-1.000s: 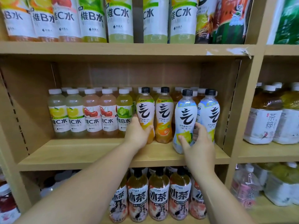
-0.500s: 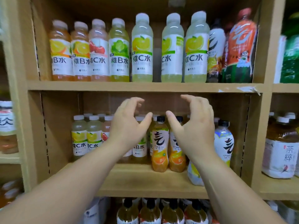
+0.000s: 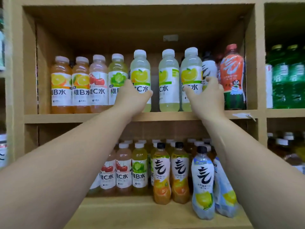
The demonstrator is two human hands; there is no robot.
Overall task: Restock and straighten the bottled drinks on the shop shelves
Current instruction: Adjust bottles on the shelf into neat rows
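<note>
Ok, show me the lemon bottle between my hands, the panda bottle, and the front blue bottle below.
lemon bottle [image 3: 169, 87]: head view, its white label.
panda bottle [image 3: 231, 70]: head view, red upper label.
front blue bottle [image 3: 203, 176]: head view, black brush mark.

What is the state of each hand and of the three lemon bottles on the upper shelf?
Left hand, wrapped round the left lemon bottle.
Right hand, wrapped round the right lemon bottle.
Left lemon bottle, upright, capped, held.
Middle lemon bottle, upright, capped, untouched, label turned sideways.
Right lemon bottle, upright, capped, held.
</note>
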